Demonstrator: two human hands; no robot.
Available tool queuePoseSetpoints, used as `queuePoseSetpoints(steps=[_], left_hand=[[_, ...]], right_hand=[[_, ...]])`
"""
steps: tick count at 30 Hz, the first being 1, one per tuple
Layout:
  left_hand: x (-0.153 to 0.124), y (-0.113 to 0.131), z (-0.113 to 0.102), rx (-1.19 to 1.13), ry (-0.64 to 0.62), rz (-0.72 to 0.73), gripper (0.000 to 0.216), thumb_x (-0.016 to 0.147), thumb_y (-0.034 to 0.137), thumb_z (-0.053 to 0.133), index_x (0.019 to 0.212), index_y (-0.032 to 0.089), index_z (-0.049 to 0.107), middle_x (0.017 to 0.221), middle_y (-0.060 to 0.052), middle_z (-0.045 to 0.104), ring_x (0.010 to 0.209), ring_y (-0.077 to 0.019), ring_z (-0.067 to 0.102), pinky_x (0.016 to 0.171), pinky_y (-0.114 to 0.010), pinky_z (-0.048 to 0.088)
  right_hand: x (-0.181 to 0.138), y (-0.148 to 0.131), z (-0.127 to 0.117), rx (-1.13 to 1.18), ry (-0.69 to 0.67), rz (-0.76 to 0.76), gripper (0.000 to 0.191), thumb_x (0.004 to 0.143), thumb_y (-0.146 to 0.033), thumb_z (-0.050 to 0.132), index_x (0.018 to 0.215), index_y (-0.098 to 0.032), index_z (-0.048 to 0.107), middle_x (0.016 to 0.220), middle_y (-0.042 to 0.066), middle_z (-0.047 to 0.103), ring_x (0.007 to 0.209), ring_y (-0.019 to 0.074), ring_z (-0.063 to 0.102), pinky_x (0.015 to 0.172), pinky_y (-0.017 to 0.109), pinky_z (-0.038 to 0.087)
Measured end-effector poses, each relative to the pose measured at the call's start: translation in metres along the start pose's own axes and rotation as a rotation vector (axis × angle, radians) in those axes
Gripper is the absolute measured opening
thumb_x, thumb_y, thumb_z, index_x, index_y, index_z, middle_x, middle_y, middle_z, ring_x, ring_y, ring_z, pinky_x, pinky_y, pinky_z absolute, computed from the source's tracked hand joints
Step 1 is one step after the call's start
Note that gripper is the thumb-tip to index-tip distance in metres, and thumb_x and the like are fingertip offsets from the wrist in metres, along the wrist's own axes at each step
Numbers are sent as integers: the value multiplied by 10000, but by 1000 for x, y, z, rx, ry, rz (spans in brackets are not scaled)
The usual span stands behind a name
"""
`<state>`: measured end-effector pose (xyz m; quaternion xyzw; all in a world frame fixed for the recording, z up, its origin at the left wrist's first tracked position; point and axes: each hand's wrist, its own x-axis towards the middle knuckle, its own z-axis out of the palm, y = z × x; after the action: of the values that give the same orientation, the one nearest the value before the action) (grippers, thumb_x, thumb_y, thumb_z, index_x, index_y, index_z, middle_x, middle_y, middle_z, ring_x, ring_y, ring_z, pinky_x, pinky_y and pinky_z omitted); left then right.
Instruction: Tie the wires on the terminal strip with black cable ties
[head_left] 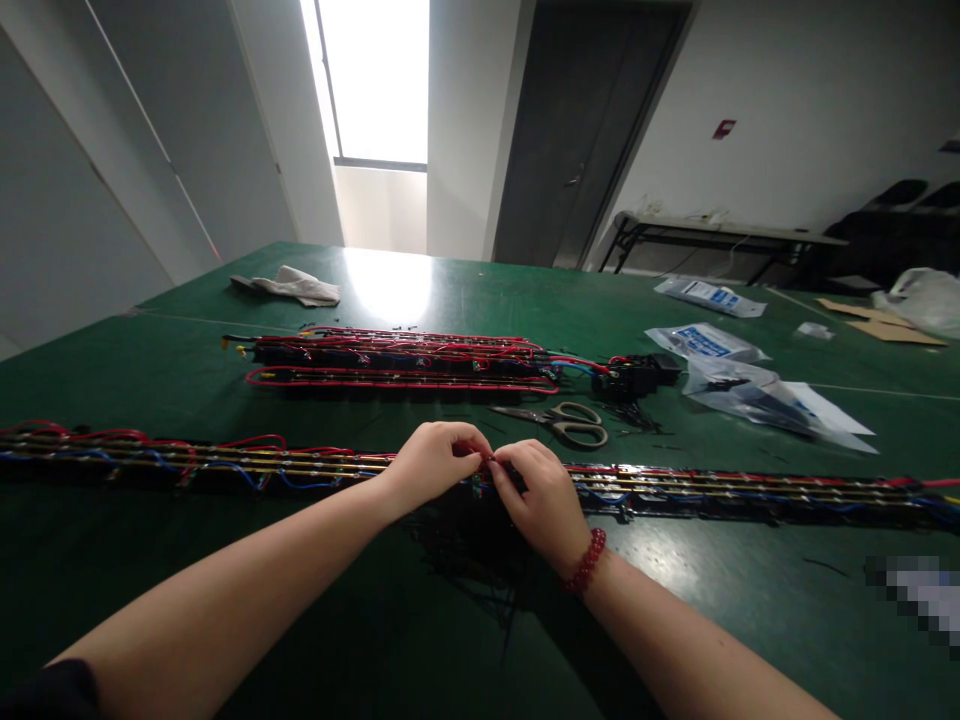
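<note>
A long black strip (645, 485) with brass-coloured rails and red and blue wires lies across the green table in front of me. Over its middle, my left hand (435, 460) and my right hand (536, 490) meet fingertip to fingertip. Both are closed in a pinch, at a spot where a bit of red shows. What the fingers hold is too small and too covered to name. Just beyond my right hand rests a pair of scissors (566, 420). Thin black cable ties (634, 415) lie beside the scissors, and a dark heap of thin strands (480, 560) is below my hands.
Farther back lies a bundle of shorter wired strips (405, 360) ending in a black connector (645, 375). Plastic bags (750, 385) are spread at the right, near cardboard pieces (892, 325). A whitish glove or cloth (292, 287) lies at the back left.
</note>
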<state>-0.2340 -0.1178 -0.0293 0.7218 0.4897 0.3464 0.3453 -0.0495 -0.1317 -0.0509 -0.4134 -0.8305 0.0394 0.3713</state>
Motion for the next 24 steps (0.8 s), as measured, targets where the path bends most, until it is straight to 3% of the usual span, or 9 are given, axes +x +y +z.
queuePoseSetpoints(steps=[18, 24], left_hand=[[4, -10, 2, -63, 64, -55, 109, 737, 195, 688, 825, 191, 751, 895, -22, 771, 815, -165, 720, 772, -256, 564], [-1, -3, 4, -1, 34, -37, 141, 745, 169, 632, 809, 206, 753, 796, 4, 761, 761, -154, 717, 720, -236, 535]], right_hand=[[-1, -1, 1, -24, -25, 19, 106, 937, -213, 571, 844, -203, 622, 828, 42, 701, 805, 202, 630, 751, 339, 495], [-1, 0, 1, -30, -33, 18, 110, 932, -203, 568, 840, -203, 629, 833, 46, 704, 806, 206, 632, 747, 343, 497]])
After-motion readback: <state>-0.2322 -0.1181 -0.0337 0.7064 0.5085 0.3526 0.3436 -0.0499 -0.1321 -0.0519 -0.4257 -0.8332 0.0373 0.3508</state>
